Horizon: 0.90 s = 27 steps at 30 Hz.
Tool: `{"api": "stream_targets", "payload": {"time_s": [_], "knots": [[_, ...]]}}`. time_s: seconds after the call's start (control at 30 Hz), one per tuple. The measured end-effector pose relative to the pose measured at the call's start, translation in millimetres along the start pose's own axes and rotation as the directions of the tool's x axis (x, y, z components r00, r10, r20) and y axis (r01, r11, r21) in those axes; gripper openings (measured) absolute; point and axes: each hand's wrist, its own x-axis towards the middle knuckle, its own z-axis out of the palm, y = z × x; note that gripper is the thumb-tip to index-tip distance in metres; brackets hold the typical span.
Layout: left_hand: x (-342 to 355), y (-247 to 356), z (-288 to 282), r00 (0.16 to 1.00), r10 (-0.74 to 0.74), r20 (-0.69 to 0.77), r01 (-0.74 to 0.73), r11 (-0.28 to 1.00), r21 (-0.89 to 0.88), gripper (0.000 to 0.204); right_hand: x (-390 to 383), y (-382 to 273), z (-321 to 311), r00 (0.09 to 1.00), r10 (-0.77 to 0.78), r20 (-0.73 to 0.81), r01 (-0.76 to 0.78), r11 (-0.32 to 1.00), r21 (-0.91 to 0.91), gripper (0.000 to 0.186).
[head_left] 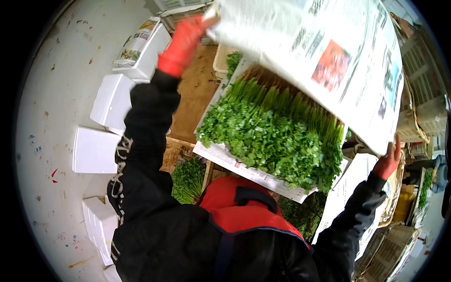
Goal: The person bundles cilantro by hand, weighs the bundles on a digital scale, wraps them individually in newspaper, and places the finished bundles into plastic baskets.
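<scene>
My left hand (187,40), in red, is raised at the upper edge of the view, gripping a corner of a large newspaper sheet (291,33); it is slightly blurred. My right hand (389,160), also red, grips the sheet's lower right corner. The sheet hangs tilted over the upper part of a dense bed of leafy green bunches (263,136) with long pale stems and brownish roots partly behind it. These greens lie on white paper (230,157) with printing on it.
White foam boxes (94,148) line the pale wall (47,117) on the left. More greens (185,181) sit in a wicker basket (171,152) below brown flooring or board (190,98). Stacked slatted crates (420,80) and further greens (425,185) stand at the right.
</scene>
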Motion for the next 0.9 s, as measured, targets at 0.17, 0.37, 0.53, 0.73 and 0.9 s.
{"api": "stream_targets", "payload": {"time_s": [0.17,0.37,0.53,0.73,0.9], "knots": [[-130.9,10.1,59.0,0.688,-0.707,0.165,0.563,0.376,-0.736,0.026,-95.0,7.2,22.7,0.949,0.314,-0.042,-0.312,0.949,0.049,0.044],[-234.2,1.1,139.7,0.575,-0.806,0.143,0.570,0.269,-0.776,0.024,-156.0,43.0,7.1,0.886,0.435,-0.159,-0.460,0.867,-0.194,0.044],[-252.2,7.8,150.9,0.605,-0.780,0.159,0.564,0.279,-0.777,0.028,-172.1,79.5,-10.4,0.838,0.524,-0.150,-0.541,0.833,-0.116,0.043],[-256.9,-9.8,145.2,0.613,-0.771,0.174,0.625,0.337,-0.704,0.026,-165.1,98.6,-26.3,0.801,0.594,-0.075,-0.587,0.754,-0.295,0.041],[-206.4,-19.2,125.1,0.612,-0.790,0.046,0.653,0.471,-0.592,0.019,-117.1,83.8,-59.7,0.849,0.505,0.155,-0.065,0.392,-0.918,0.050]]}}
